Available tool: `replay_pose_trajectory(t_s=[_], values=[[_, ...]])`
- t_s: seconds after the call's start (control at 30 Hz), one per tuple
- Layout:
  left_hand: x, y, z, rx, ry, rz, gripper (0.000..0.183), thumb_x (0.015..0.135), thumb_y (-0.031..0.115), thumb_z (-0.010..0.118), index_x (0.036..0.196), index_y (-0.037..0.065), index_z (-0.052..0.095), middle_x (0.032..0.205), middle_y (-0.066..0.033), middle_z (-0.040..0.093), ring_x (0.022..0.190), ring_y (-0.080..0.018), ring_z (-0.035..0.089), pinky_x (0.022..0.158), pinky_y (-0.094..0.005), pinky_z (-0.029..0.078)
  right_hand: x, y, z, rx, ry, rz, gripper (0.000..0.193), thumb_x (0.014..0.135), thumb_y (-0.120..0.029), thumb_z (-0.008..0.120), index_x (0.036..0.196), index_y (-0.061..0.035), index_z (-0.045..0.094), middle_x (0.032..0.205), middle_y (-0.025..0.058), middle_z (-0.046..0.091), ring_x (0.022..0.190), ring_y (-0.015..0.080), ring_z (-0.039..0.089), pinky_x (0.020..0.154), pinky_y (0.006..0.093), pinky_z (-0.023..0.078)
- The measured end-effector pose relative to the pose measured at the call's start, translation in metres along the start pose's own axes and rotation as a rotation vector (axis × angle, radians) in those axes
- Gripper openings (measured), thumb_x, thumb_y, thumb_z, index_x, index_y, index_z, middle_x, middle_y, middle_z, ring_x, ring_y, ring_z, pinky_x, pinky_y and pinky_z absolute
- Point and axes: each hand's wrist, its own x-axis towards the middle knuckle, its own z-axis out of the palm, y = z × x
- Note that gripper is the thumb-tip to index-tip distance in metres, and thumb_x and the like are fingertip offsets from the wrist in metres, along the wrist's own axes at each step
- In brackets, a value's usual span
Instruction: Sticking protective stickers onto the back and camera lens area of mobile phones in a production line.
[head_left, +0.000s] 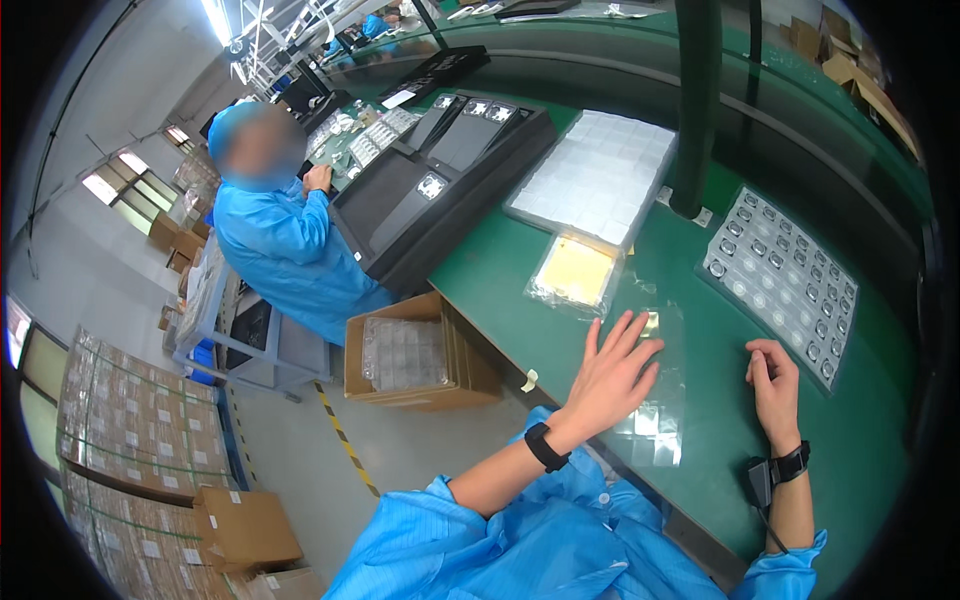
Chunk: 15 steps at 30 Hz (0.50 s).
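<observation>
My left hand (612,375) lies palm down with its fingers spread, over a clear plastic sheet (672,385) on the green bench. Shiny square pieces (655,425) show on the sheet below the hand, and a small gold-coloured square (650,324) sits at the fingertips. Close to the bench's right part, my right hand (773,388) is closed, thumb against curled fingers; whatever it may hold is hidden. A clear tray (785,270) with rows of round, dark-centred parts stands just beyond it. Past my left fingertips lies a yellow pad (576,272) in a clear bag.
A stack of white compartment trays (600,165) sits beside a green post (697,110). Black trays with dark panels (440,190) are at the far left of the bench. A co-worker in blue (290,240) stands there. An open carton (425,350) is below the bench edge.
</observation>
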Motion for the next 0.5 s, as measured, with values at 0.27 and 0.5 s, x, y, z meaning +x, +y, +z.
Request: replay_pose_trajectory(t_s=[0.27,0.5], values=[[-0.003,0.000,0.008,-0.016,0.019,0.038,0.029,0.092,0.020,0.056,0.120,0.011,0.057,0.146,-0.0196,0.041,0.140,-0.0388,0.031,0.113,-0.0612,0.016,-0.005,0.001,-0.006,0.031,0.062,0.043,0.014,0.098,-0.009,0.051,0.102,-0.0019,0.062,0.067,-0.0035,0.048,0.061,0.0048,0.044,0.055,0.0208,0.034],[0.005,0.007,0.022,0.036,0.040,0.020,0.037,0.092,0.019,0.056,0.128,0.012,0.052,0.146,-0.0251,0.038,0.140,-0.0431,0.028,0.114,-0.0602,0.015,-0.004,0.003,-0.004,0.031,0.020,0.034,0.014,0.098,-0.009,0.051,0.102,-0.0017,0.062,0.069,-0.0034,0.048,0.063,0.0049,0.045,0.056,0.0210,0.035]])
